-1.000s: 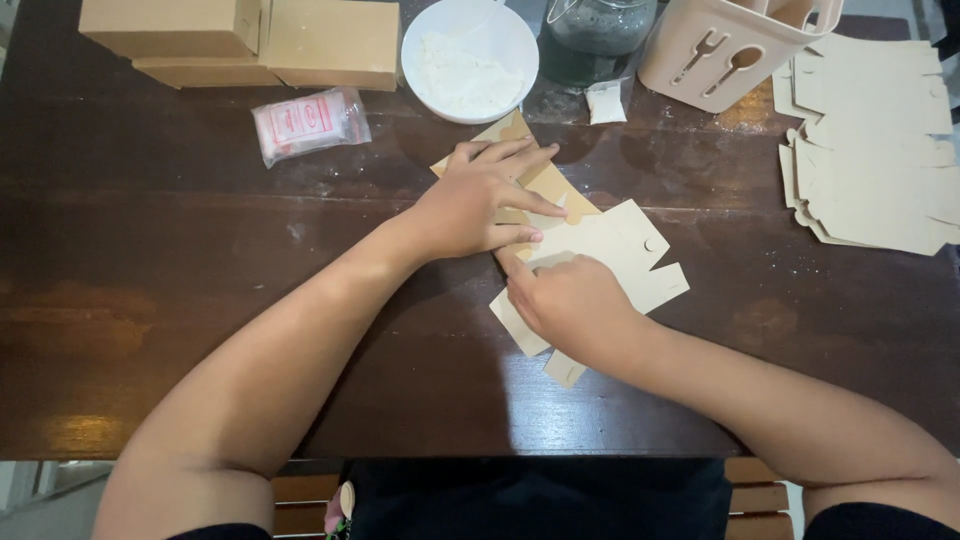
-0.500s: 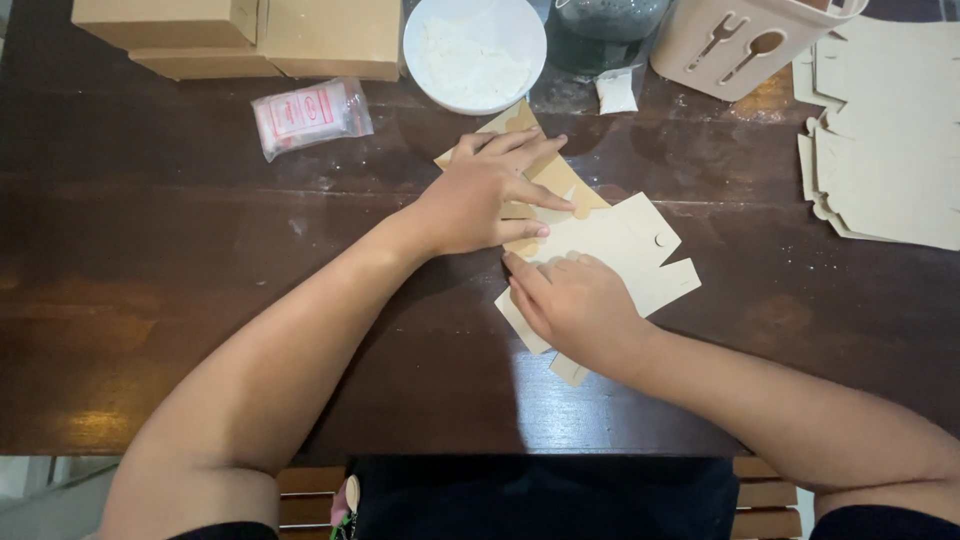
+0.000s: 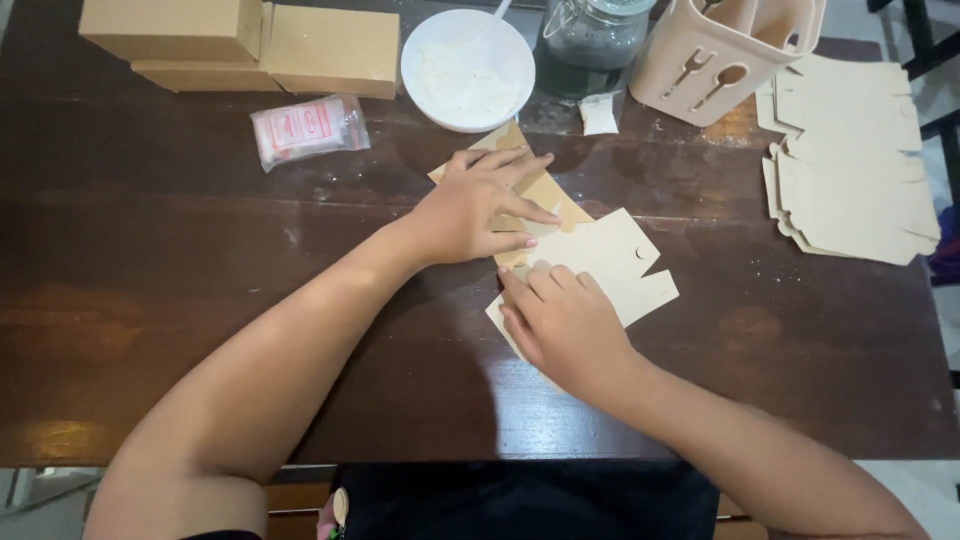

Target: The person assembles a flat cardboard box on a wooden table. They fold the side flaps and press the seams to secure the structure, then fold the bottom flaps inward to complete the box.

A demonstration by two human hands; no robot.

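Two hands of mine lie on one flat cardboard box blank (image 3: 610, 262), and I place everything else by that blank. Far to its left and up, at the back of the dark wooden table (image 3: 180, 300), sit folded brown boxes (image 3: 250, 45). Nearer the blank, still up and left of it, lies a small clear packet with red print (image 3: 308, 128). My left hand (image 3: 475, 208) presses palm down on the blank's upper left part, fingers spread flat and pointing right; it grips nothing, only holds the card down. Straight above the blank stands a white bowl (image 3: 465, 70) with something white inside. My right hand (image 3: 560, 325) rests on the blank's lower left edge, fingers loosely curled and laid along the card, pressing rather than pinching; my two hands nearly touch. Above and right of the blank stand a glass jar (image 3: 595, 40), a small scrap of paper (image 3: 598, 113) and a cream cutlery holder (image 3: 725, 50). Well to the blank's right lies a stack of flat blanks (image 3: 850, 160).
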